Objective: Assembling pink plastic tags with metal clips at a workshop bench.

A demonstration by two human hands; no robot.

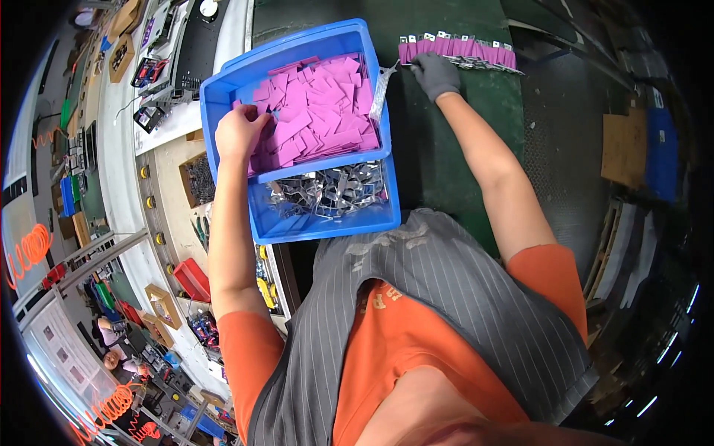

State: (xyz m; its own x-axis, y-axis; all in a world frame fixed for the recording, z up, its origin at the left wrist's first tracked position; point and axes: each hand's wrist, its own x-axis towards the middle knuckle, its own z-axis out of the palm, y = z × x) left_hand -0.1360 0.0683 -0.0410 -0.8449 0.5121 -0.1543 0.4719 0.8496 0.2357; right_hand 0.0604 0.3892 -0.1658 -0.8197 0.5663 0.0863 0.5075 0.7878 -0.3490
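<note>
My bare left hand is over the left side of a blue bin filled with loose pink-purple rectangular pieces. Its fingers are curled together against the pile, and what they pinch, if anything, is hidden. At the far right, my right hand, in a dark grey glove, touches the left end of a row of metal brackets with purple pieces on the green table. The gloved fingers are bent, and anything between them cannot be made out. A single bent metal bracket leans at the bin's right rim.
Nearest my body, a second blue bin holds many loose bent metal brackets. To the left runs a conveyor line with a red tray and cardboard boxes. Flat cardboard stands at the right. Another person sits far off, lower left.
</note>
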